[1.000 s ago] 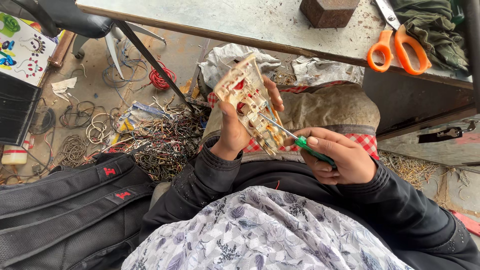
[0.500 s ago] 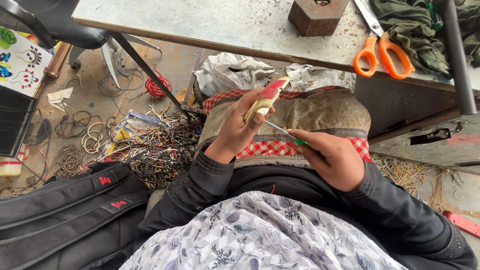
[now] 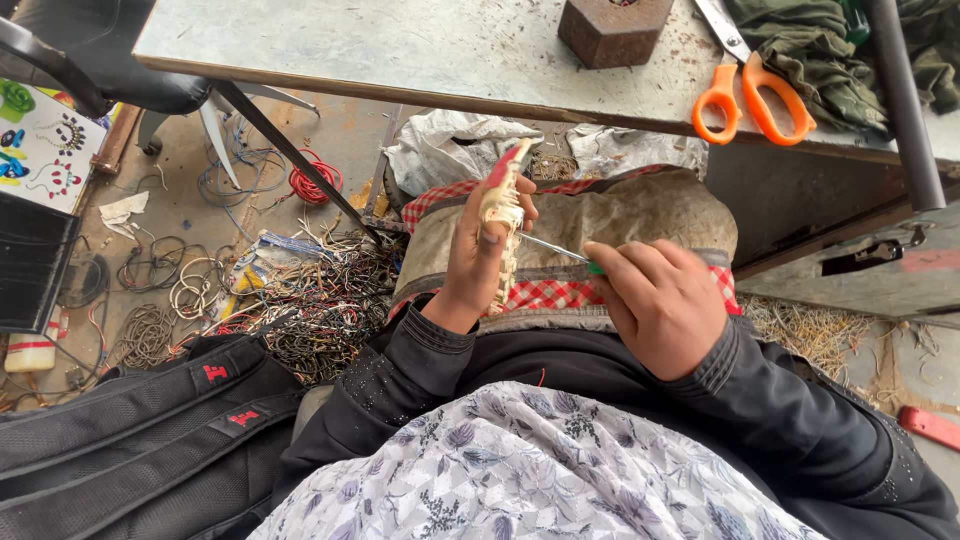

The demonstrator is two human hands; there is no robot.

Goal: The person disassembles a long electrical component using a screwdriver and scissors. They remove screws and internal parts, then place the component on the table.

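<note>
Midway, I judge — my left hand (image 3: 478, 262) grips the circuit board (image 3: 503, 215) edge-on over my lap, my right hand (image 3: 655, 300) closed on the green-handled screwdriver (image 3: 560, 252), its tip at the board, nothing visibly freed yet

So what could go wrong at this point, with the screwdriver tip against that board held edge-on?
The left hand holds the circuit board edge-on in the air, unsupported, while the right hand presses a green-handled screwdriver towards it. If the tip slips, it could jab the left fingers wrapped around the board. Pressure from the side might also twist the board out of the grip, dropping it towards the wire scraps on the floor.
</note>
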